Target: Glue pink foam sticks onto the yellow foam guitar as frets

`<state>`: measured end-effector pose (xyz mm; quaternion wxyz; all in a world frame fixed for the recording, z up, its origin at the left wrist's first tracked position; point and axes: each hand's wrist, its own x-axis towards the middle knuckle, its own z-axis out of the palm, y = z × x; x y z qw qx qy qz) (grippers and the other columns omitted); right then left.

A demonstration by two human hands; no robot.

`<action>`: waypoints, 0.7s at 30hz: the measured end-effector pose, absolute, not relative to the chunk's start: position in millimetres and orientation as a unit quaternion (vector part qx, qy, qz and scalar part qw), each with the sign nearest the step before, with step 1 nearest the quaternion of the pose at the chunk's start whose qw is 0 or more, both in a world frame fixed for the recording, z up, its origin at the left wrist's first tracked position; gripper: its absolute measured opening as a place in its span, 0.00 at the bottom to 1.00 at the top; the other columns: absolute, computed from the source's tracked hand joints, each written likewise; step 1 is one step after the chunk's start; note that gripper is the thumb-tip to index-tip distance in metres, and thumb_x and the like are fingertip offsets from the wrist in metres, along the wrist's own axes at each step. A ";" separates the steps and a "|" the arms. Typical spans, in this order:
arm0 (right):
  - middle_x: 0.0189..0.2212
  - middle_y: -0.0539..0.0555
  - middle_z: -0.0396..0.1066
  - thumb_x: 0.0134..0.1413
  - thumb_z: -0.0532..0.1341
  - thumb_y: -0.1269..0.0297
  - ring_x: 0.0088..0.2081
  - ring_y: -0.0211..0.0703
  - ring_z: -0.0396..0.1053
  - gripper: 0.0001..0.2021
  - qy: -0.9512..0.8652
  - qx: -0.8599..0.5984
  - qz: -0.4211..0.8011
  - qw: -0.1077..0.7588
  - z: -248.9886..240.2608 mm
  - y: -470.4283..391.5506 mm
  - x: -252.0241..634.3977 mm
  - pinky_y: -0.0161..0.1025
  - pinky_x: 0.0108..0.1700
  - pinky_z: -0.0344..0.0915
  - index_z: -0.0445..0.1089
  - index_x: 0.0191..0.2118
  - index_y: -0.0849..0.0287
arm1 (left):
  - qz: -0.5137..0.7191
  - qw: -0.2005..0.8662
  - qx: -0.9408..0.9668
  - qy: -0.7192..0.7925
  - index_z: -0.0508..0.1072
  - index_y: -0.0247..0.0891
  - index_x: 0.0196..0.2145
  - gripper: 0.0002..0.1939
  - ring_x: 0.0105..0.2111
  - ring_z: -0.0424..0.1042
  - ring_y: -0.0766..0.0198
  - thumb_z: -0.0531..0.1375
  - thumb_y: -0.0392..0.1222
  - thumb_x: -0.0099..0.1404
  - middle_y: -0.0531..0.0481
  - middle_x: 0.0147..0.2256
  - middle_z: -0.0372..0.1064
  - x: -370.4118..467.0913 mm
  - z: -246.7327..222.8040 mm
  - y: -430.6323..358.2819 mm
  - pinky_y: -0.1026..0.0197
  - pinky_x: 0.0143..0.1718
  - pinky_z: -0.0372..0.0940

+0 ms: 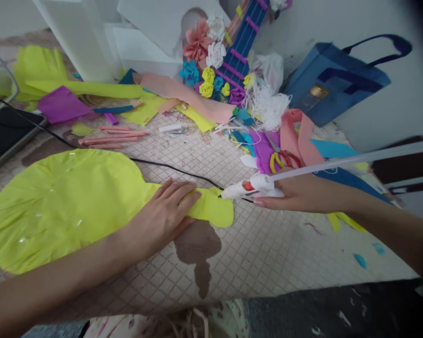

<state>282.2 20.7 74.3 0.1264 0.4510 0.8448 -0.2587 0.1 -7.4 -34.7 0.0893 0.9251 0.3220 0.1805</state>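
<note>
A yellow paper-covered shape [91, 192], round at the left and narrowing to a neck with a rounded end, lies flat on the table. My left hand [171, 202] is closed over the neck, fingers across it and thumb by the near edge. In my right hand [285, 192] is a white hot glue gun [248, 185], its nozzle pointing left and touching or just above the upper edge of the neck's end. A long clear glue stick [352, 162] sticks out of its back. My right fingers are partly hidden behind the gun.
Scissors [285, 159], crepe paper scraps [193, 96], pink paper rolls [109, 141] and white string [268, 105] lie behind. A flower-decorated blue guitar shape [236, 61] and a blue bag [334, 82] stand at the back. A black cord [176, 166] crosses the table. A dark stain [199, 244] marks the cloth.
</note>
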 end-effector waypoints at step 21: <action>0.24 0.51 0.68 0.56 0.53 0.48 0.24 0.39 0.63 0.19 0.831 0.477 -0.233 0.168 89.3 30.7 267.4 0.36 0.25 0.53 0.69 0.34 0.60 | 0.171 0.084 0.928 0.319 0.63 0.31 0.53 0.19 0.55 0.60 0.51 0.56 0.39 0.65 0.38 0.54 0.62 0.9 -35.0 -6.6 0.42 0.59 0.53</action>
